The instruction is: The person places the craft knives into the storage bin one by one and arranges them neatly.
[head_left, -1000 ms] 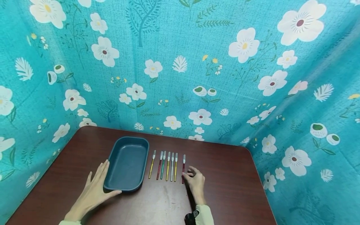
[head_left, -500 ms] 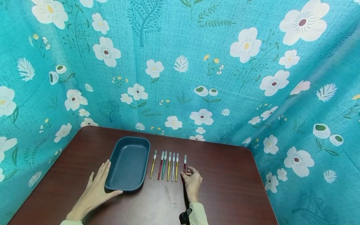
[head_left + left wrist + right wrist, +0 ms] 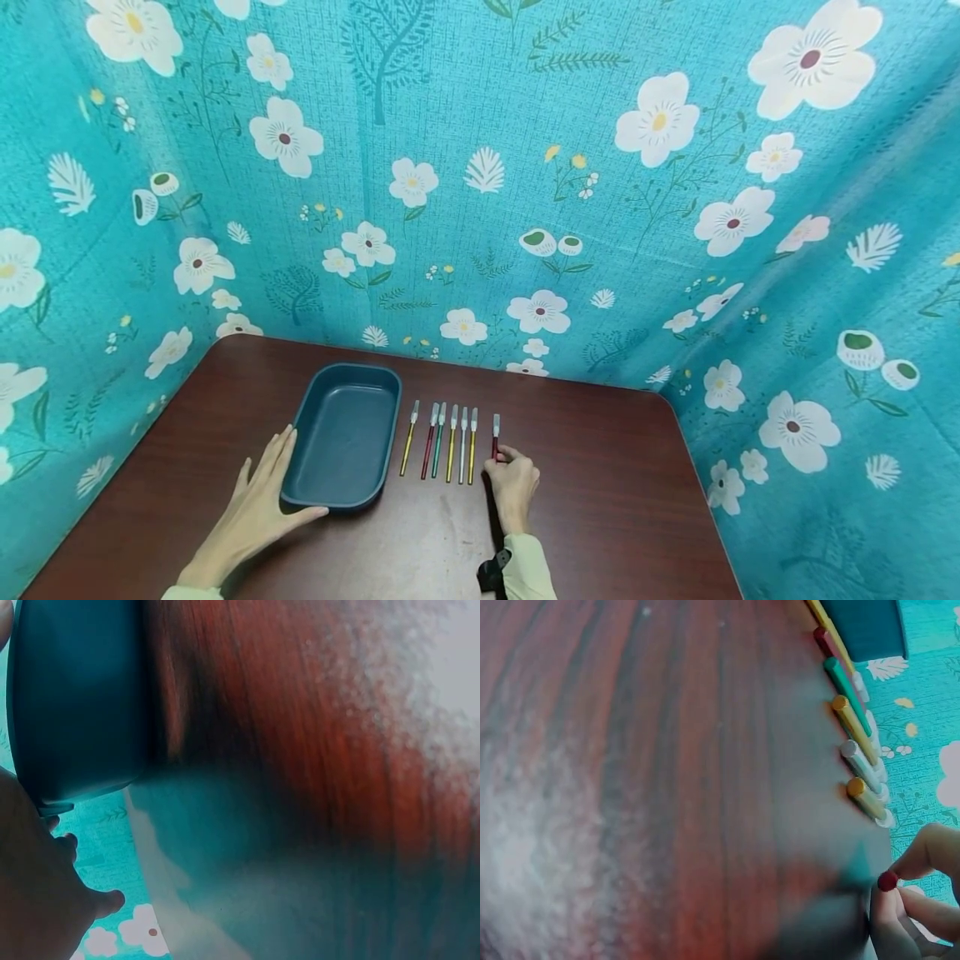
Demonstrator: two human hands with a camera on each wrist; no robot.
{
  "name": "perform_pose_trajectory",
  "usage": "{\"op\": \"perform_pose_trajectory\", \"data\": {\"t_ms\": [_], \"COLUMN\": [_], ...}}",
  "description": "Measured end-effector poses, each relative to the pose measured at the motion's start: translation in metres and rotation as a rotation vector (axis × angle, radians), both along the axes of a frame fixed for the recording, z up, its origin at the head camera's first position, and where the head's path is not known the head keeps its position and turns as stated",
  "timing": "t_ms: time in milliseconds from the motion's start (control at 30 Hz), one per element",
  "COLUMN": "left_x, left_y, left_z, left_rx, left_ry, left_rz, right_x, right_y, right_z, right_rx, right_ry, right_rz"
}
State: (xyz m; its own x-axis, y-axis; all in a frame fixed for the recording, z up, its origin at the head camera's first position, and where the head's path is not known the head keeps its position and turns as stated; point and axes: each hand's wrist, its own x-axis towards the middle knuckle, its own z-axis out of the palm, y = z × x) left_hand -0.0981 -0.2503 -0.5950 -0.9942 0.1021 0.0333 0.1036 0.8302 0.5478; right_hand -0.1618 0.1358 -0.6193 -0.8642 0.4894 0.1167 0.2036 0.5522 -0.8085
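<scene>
My right hand (image 3: 513,487) pinches the red craft knife (image 3: 495,448) at the right end of a row; its clear-capped tip points away from me. In the right wrist view, this red knife's (image 3: 887,881) round end shows between thumb and finger. To its left lie capped knives: gold (image 3: 472,454), silver (image 3: 462,454), another gold (image 3: 451,454), green (image 3: 438,450), red (image 3: 429,450) and a leftmost gold (image 3: 408,450). My left hand (image 3: 251,508), fingers straight and thumb spread, rests against the near left corner of a dark blue tray (image 3: 341,442). The tray holds nothing.
The dark brown table (image 3: 600,467) extends to both sides of the row and in front of it. A turquoise flowered curtain (image 3: 480,250) hangs along the back and both sides.
My right hand has shifted up along the red knife, and its lower end is now hidden by the hand. The right forearm has swung left. My left hand stays on the tray.
</scene>
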Motion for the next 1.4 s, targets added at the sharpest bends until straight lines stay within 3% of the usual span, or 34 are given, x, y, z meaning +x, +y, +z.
{"op": "perform_pose_trajectory", "data": {"t_ms": [267, 500, 567, 800, 1067, 1400], "left_x": [0.001, 0.002, 0.002, 0.001, -0.001, 0.001], "left_y": [0.001, 0.001, 0.001, 0.002, 0.007, 0.009], "left_z": [0.001, 0.0, 0.0, -0.003, -0.005, -0.003], "left_rx": [0.013, 0.022, 0.022, 0.029, 0.022, 0.025], "left_ry": [0.004, 0.002, -0.001, 0.001, 0.022, 0.03], "left_rz": [0.005, 0.013, 0.015, 0.02, 0.012, 0.026], "right_x": [0.0, 0.0, 0.002, 0.008, 0.013, 0.009], "right_y": [0.0, -0.009, -0.015, -0.045, -0.088, -0.141], "right_z": [0.008, 0.024, 0.031, 0.052, 0.067, 0.08], "right_rx": [-0.103, -0.413, -0.447, -0.321, -0.4, -0.335], "right_ry": [0.022, -0.001, -0.007, 0.015, 0.032, -0.017], "right_rz": [0.034, 0.099, 0.112, 0.189, 0.316, 0.41]}}
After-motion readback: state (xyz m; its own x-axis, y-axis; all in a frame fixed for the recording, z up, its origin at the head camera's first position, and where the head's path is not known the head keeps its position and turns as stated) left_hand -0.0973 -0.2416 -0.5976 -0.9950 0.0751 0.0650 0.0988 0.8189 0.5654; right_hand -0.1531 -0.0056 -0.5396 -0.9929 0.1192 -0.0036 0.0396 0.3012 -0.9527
